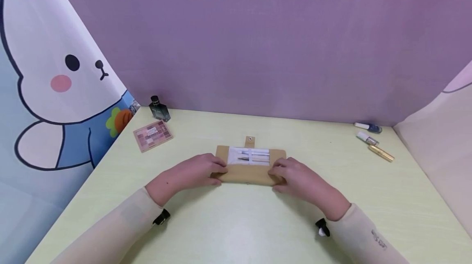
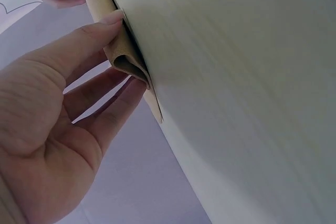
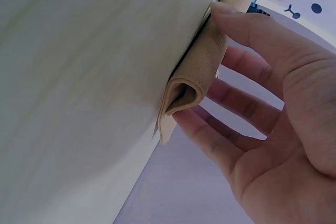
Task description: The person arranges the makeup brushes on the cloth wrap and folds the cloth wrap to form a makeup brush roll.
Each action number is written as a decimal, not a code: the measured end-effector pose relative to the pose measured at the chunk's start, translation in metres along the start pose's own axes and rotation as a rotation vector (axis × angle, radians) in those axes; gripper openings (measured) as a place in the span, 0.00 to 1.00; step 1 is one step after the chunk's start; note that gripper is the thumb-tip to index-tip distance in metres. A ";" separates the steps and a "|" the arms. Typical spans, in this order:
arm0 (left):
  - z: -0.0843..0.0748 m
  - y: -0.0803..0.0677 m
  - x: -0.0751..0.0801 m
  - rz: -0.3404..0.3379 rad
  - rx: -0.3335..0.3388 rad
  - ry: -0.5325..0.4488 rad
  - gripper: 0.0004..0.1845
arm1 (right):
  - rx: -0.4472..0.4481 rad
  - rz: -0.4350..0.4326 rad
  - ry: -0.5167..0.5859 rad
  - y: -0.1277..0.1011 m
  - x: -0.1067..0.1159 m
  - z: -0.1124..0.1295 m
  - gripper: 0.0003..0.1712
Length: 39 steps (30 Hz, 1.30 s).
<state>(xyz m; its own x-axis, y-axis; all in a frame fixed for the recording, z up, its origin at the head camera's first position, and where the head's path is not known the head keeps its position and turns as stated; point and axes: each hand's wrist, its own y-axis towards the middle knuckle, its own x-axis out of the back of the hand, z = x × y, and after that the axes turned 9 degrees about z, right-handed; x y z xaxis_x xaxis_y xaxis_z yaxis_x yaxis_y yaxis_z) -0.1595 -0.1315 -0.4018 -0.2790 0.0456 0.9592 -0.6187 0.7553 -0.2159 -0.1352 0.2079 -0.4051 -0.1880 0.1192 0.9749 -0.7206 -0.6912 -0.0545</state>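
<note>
Both hands, left hand (image 1: 191,172) and right hand (image 1: 297,177), pinch the tan pouch (image 1: 249,172) near fold at 6 o'clock, mid-roll; next likely rolling toward 12 o'clock snap tab (image 1: 250,141).

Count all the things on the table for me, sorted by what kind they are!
Pouches: 1, the tan pouch both hands hold
Eyeshadow palettes: 1
Perfume bottles: 1
Small tubes at the far right: 3, white and blue, white and silver, gold
Total: 6
</note>
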 end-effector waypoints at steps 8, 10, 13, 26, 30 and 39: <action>-0.001 -0.001 0.002 -0.033 -0.028 0.019 0.19 | 0.002 -0.015 -0.015 0.001 -0.003 0.000 0.18; -0.001 -0.001 0.002 -0.044 -0.038 0.024 0.17 | 0.010 -0.024 -0.023 0.001 -0.003 0.000 0.17; 0.000 -0.001 0.001 -0.051 -0.046 0.022 0.15 | 0.032 -0.041 -0.036 0.001 -0.004 0.000 0.14; 0.003 -0.005 0.014 0.093 -0.009 -0.259 0.09 | 0.057 0.017 0.068 -0.009 0.009 0.002 0.08; 0.006 -0.007 0.017 0.152 0.017 -0.362 0.09 | 0.032 0.111 0.210 -0.010 0.015 -0.001 0.10; 0.014 0.001 0.019 0.140 0.109 -0.496 0.14 | -0.011 0.157 0.385 0.000 0.016 -0.019 0.13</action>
<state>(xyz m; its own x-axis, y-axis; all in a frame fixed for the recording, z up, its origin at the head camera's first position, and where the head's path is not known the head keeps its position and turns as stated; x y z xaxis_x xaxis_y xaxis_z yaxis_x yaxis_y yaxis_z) -0.1754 -0.1393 -0.3859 -0.6624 -0.1931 0.7238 -0.6156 0.6910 -0.3790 -0.1513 0.2236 -0.3936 -0.5307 0.2725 0.8026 -0.6701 -0.7146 -0.2005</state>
